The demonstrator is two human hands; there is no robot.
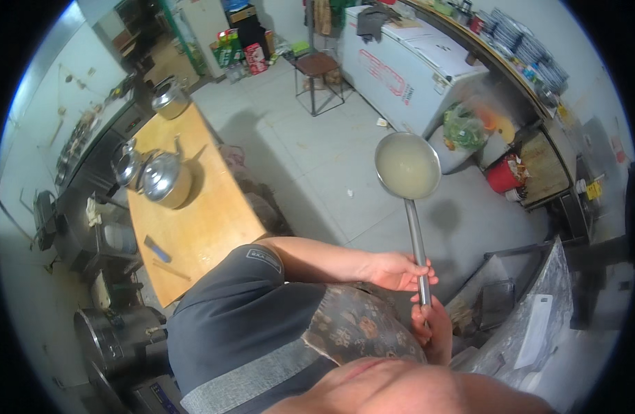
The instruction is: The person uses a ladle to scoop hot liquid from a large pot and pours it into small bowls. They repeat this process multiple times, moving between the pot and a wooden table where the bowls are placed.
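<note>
A large long-handled metal ladle is held out over the tiled floor, its round bowl filled with a cloudy, pale liquid. Around the middle of its handle are the fingers and thumb of my left hand. Closer to my body, my right hand grips the lower end of the same handle. The bowl looks roughly level. Behind both hands is a flower-patterned apron, worn over a dark short-sleeved shirt.
Left of me, a wooden table bears several metal kettles and a blue-handled blade. Ahead are a stool and a chest freezer. A red bucket and a whitish-smeared panel are to the right.
</note>
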